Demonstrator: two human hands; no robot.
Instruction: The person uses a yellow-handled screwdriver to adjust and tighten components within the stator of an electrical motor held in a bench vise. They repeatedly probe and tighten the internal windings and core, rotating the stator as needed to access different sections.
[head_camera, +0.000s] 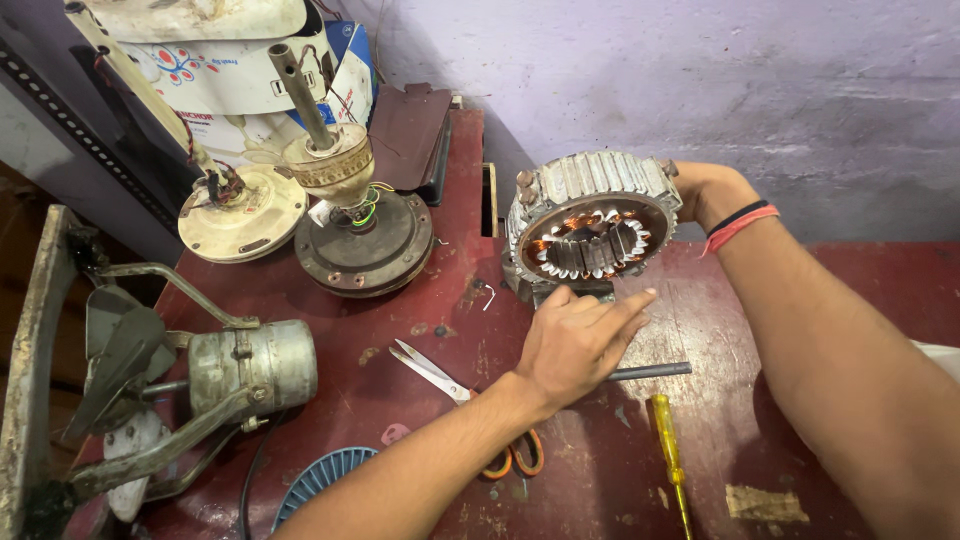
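- Right hand (705, 190) is wrapped over the top right edge of the motor stator (592, 225), gripping its ribbed metal shell and propping it upright on the dark red tabletop (860, 290).
- The stator's open face looks toward the camera, copper windings showing inside the ring.
- Left hand (575, 345) is loose and holding nothing, fingers stretched out just below the stator's base, fingertips close to its lower rim.
- A thin metal rod (655, 371) pokes out from under that left hand.
- Orange-handled scissors (460, 395) lie beside the left wrist; a yellow screwdriver (668, 455) sits nearer the camera.
- Off to the left: two ceiling fan motors (300, 215) and an old exhaust fan (190, 380).
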